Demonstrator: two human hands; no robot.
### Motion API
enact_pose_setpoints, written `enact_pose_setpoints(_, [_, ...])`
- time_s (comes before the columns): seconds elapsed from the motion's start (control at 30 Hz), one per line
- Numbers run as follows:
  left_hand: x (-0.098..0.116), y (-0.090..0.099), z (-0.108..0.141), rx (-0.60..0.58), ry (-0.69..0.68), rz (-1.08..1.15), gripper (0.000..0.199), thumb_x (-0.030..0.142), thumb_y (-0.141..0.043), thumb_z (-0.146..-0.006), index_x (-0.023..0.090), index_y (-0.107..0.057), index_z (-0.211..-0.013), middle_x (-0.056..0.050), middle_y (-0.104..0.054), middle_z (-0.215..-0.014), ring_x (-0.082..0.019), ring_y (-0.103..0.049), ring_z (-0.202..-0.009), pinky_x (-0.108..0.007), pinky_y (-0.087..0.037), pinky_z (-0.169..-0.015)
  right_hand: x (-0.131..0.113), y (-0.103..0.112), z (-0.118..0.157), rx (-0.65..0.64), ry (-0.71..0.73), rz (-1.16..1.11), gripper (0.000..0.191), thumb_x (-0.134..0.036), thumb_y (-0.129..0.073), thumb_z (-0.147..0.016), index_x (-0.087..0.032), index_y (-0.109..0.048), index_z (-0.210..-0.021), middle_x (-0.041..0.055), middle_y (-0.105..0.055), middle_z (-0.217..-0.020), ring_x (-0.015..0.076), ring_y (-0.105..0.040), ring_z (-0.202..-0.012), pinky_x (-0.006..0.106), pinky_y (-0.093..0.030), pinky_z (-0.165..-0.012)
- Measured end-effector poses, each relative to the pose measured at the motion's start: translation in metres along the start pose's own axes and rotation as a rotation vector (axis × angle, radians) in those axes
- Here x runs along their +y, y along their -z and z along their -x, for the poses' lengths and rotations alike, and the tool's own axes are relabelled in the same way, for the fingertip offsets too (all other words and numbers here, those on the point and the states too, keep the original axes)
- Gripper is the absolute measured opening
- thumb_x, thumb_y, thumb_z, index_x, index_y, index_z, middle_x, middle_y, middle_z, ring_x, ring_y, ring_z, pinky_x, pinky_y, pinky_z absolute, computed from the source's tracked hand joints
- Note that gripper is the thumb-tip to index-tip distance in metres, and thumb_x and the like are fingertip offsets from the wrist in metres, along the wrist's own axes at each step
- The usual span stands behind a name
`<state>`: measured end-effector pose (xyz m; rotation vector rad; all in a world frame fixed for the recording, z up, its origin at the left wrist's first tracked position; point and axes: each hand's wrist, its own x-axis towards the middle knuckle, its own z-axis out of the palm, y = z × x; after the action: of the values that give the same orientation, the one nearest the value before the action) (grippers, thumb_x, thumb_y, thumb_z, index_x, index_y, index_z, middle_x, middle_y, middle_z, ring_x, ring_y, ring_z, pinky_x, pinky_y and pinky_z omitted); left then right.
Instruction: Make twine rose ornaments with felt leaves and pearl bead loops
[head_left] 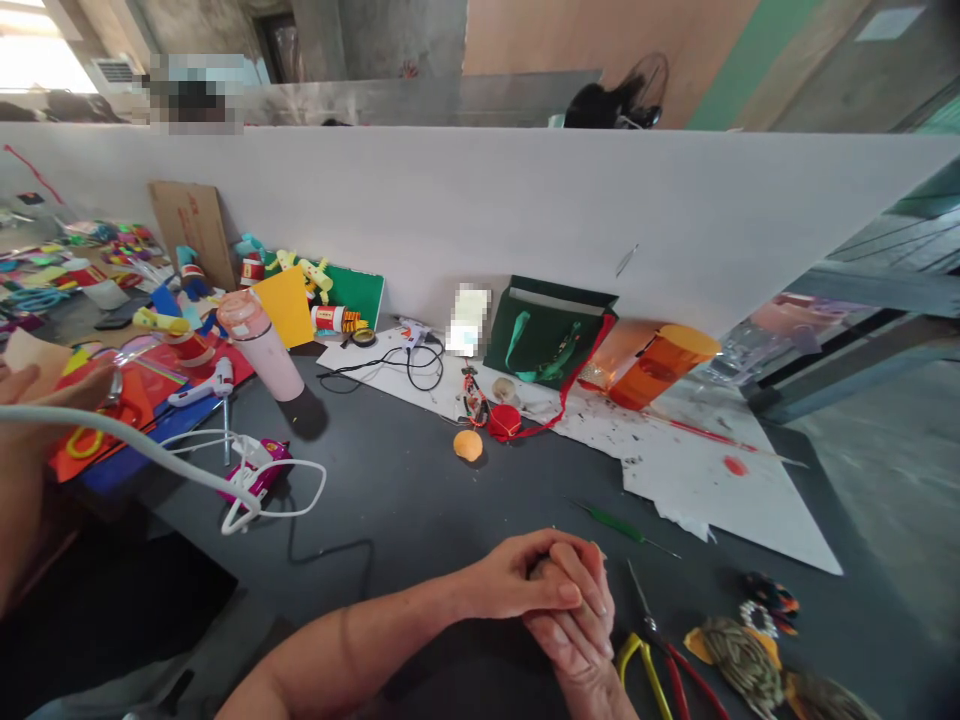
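At the far left edge a co-worker's hand (30, 385) rests by red and orange craft sheets (150, 385). A pink bottle (262, 345) stands beside a white cable (277, 480); bare dark table (405, 490) lies open between it and the hands. The left hand (525, 575) is curled over the right hand (577, 625), clasped together, nothing visible inside. Just right lie yellow-handled pliers (645, 665) and red-handled scissors (675, 660). No writing is legible.

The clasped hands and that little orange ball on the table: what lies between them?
In the head view, only bare dark tabletop separates the clasped hands from the orange ball.
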<state>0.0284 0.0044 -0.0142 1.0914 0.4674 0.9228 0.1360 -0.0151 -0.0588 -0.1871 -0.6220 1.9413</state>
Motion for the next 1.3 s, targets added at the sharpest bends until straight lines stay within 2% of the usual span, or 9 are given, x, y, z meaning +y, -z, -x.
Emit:
enact_pose_setpoints(0.1, [0.002, 0.002, 0.001, -0.068, 0.012, 0.015, 0.069, 0.057, -0.071, -0.069, 0.014, -0.059, -0.122, -0.016, -0.064, -0.117, -0.029, -0.057, -0.114, -0.047, -0.04, -0.103, -0.01, 0.001, 0.004, -0.022, -0.022, -0.035, 0.048, -0.055, -0.031, -0.097, -0.023, -0.042, -0.063, -0.0152, -0.026, -0.025, 0.0043, -0.015, -0.016, 0.017, -0.031, -0.034])
enact_pose_setpoints(0.23, [0.007, 0.003, 0.002, -0.12, 0.016, -0.015, 0.068, 0.056, -0.07, -0.072, 0.017, -0.056, -0.126, -0.014, -0.063, -0.119, -0.028, -0.056, -0.116, -0.048, -0.037, -0.105, -0.028, 0.003, 0.009, -0.057, -0.122, 0.039, 0.046, -0.057, -0.039, -0.094, -0.024, -0.042, -0.061, -0.0144, -0.028, -0.023, 0.0053, -0.016, -0.015, 0.019, -0.029, -0.033])
enact_pose_setpoints(0.33, [0.011, 0.002, 0.001, -0.117, 0.024, -0.033, 0.071, 0.056, -0.075, -0.065, 0.016, -0.059, -0.122, -0.014, -0.064, -0.115, -0.029, -0.058, -0.113, -0.048, -0.038, -0.104, -0.037, 0.004, 0.01, -0.09, -0.193, 0.091, 0.045, -0.057, -0.047, -0.091, -0.025, -0.041, -0.059, -0.0147, -0.028, -0.022, 0.0059, -0.013, -0.014, 0.02, -0.027, -0.03])
enact_pose_setpoints(0.4, [0.012, 0.001, 0.001, -0.095, 0.028, -0.045, 0.071, 0.057, -0.077, -0.062, 0.016, -0.062, -0.117, -0.013, -0.066, -0.111, -0.029, -0.059, -0.11, -0.048, -0.039, -0.103, -0.037, 0.004, 0.009, -0.133, -0.205, 0.066, 0.048, -0.058, -0.044, -0.091, -0.025, -0.04, -0.057, -0.0151, -0.026, -0.021, 0.0053, -0.012, -0.013, 0.019, -0.027, -0.029])
enact_pose_setpoints(0.53, [0.011, 0.0, 0.001, -0.054, 0.033, -0.052, 0.069, 0.057, -0.079, -0.058, 0.016, -0.064, -0.113, -0.012, -0.067, -0.105, -0.028, -0.06, -0.105, -0.046, -0.04, -0.101, -0.028, 0.002, 0.004, -0.203, -0.187, 0.01, 0.055, -0.061, -0.034, -0.093, -0.023, -0.037, -0.054, -0.0157, -0.022, -0.019, 0.0039, -0.013, -0.012, 0.015, -0.027, -0.029])
enact_pose_setpoints(0.73, [0.007, 0.001, 0.001, -0.04, 0.013, -0.042, 0.067, 0.057, -0.078, -0.061, 0.016, -0.064, -0.112, -0.012, -0.067, -0.105, -0.027, -0.06, -0.105, -0.044, -0.041, -0.099, -0.013, -0.003, 0.0, -0.093, -0.109, 0.113, 0.058, -0.067, -0.031, -0.09, -0.023, -0.032, -0.053, -0.0174, -0.009, -0.02, 0.0026, -0.009, -0.014, 0.012, -0.023, -0.028])
enact_pose_setpoints(1.03, [0.007, 0.001, 0.002, -0.041, -0.009, -0.06, 0.063, 0.057, -0.073, -0.068, 0.015, -0.063, -0.114, -0.013, -0.066, -0.11, -0.027, -0.06, -0.107, -0.043, -0.042, -0.099, 0.002, 0.002, 0.002, -0.026, -0.051, 0.042, 0.056, -0.066, -0.031, -0.091, -0.022, -0.037, -0.057, -0.0162, -0.016, -0.021, 0.0022, -0.012, -0.016, 0.012, -0.025, -0.028])
enact_pose_setpoints(1.13, [0.006, 0.001, 0.002, -0.035, 0.015, -0.046, 0.064, 0.06, -0.07, -0.069, 0.015, -0.063, -0.114, -0.014, -0.066, -0.111, -0.027, -0.06, -0.106, -0.042, -0.043, -0.097, 0.008, 0.006, 0.003, -0.023, 0.012, -0.015, 0.055, -0.063, -0.029, -0.093, -0.022, -0.037, -0.057, -0.0162, -0.015, -0.021, 0.0022, -0.011, -0.015, 0.011, -0.025, -0.027])
enact_pose_setpoints(1.3, [0.006, 0.0, 0.002, -0.042, 0.018, -0.03, 0.066, 0.065, -0.064, -0.072, 0.015, -0.061, -0.115, -0.014, -0.065, -0.111, -0.025, -0.06, -0.106, -0.04, -0.043, -0.097, 0.008, 0.005, 0.003, -0.087, 0.138, -0.209, 0.053, -0.05, -0.019, -0.1, -0.022, -0.031, -0.057, -0.0184, -0.007, -0.019, 0.0013, -0.003, -0.012, 0.008, -0.021, -0.024])
